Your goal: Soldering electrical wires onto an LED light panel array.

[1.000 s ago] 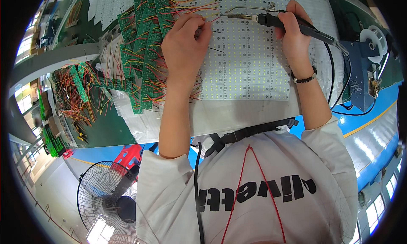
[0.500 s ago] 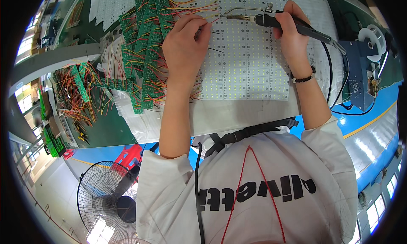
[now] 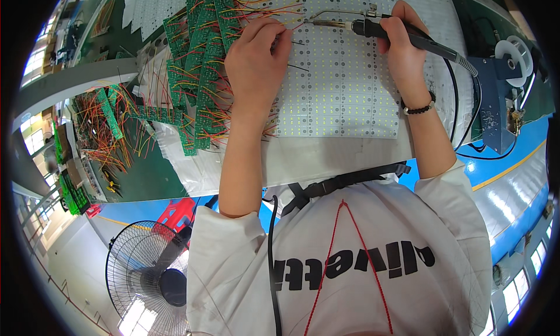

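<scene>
My right hand (image 3: 403, 41) grips the black handle of a soldering iron (image 3: 364, 28), which has a thin metal solder-feed tube above its tip. The tip points left and meets the end of a red wire (image 3: 298, 26) over a white LED panel (image 3: 344, 96) with rows of small yellowish chips. My left hand (image 3: 256, 58) is closed in a pinch on that wire; the fingertips partly hide it. Under and beside the left hand lie several green circuit board strips (image 3: 201, 73) with red, yellow and black wires sticking out.
To the right stands a blue solder feeder (image 3: 487, 102) with a white spool (image 3: 513, 58), its cables looping beside my right forearm. More wired boards (image 3: 111, 114) are heaped at the left. A grey bar (image 3: 76, 91) crosses there. A black fan (image 3: 149, 272) stands below the table edge.
Both hands keep nearly the same place. The iron's tip has shifted very slightly to the right; the left hand still pinches the red wire.
</scene>
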Demonstrator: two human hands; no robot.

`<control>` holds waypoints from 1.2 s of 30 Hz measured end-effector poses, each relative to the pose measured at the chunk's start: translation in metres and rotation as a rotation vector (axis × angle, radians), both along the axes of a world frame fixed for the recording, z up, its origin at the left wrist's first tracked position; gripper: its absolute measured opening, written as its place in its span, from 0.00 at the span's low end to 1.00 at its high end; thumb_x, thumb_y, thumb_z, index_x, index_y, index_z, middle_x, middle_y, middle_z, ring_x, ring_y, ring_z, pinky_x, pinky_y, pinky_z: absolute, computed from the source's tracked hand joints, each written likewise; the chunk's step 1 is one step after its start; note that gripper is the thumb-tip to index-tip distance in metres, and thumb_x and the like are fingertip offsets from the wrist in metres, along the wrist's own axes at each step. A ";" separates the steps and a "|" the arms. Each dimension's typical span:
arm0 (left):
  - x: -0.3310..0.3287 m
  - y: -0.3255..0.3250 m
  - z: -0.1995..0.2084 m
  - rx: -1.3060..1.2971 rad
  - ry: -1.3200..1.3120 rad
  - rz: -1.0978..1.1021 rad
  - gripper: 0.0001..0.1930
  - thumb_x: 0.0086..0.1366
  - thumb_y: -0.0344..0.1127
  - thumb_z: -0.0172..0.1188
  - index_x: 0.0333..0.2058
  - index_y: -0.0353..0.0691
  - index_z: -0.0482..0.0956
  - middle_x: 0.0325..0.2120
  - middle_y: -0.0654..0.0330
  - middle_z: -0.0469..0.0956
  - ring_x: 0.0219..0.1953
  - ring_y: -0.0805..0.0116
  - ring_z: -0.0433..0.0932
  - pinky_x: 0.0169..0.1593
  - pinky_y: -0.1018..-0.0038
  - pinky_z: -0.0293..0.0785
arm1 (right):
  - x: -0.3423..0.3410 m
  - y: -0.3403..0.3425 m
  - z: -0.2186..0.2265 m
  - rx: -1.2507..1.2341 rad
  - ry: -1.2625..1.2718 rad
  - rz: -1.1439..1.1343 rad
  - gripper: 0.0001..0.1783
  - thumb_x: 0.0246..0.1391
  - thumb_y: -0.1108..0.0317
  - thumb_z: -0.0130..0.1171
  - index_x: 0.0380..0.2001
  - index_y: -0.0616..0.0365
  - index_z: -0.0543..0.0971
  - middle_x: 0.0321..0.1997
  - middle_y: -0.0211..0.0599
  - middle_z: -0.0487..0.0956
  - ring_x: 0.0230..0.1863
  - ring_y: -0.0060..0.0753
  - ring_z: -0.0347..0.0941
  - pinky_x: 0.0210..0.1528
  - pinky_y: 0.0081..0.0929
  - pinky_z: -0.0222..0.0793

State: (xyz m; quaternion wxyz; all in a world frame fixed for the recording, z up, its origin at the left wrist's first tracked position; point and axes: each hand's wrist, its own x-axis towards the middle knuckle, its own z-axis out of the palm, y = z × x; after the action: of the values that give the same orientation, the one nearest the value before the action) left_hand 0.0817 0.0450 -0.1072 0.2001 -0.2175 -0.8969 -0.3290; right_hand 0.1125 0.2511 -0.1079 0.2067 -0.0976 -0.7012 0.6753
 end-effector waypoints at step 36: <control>0.030 -0.029 0.059 -0.030 -0.135 0.168 0.07 0.52 0.29 0.61 0.31 0.38 0.78 0.29 0.59 0.77 0.25 0.64 0.76 0.29 0.71 0.72 | -0.001 0.005 -0.001 -0.044 0.020 -0.003 0.12 0.48 0.69 0.50 0.15 0.54 0.62 0.11 0.25 0.63 0.11 0.14 0.56 0.14 0.16 0.48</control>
State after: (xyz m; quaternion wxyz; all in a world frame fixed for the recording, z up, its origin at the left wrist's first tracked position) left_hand 0.1116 0.0163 -0.0481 0.1628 -0.1220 -0.9282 -0.3115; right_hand 0.1116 0.2557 -0.1089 0.2126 -0.0966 -0.6839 0.6911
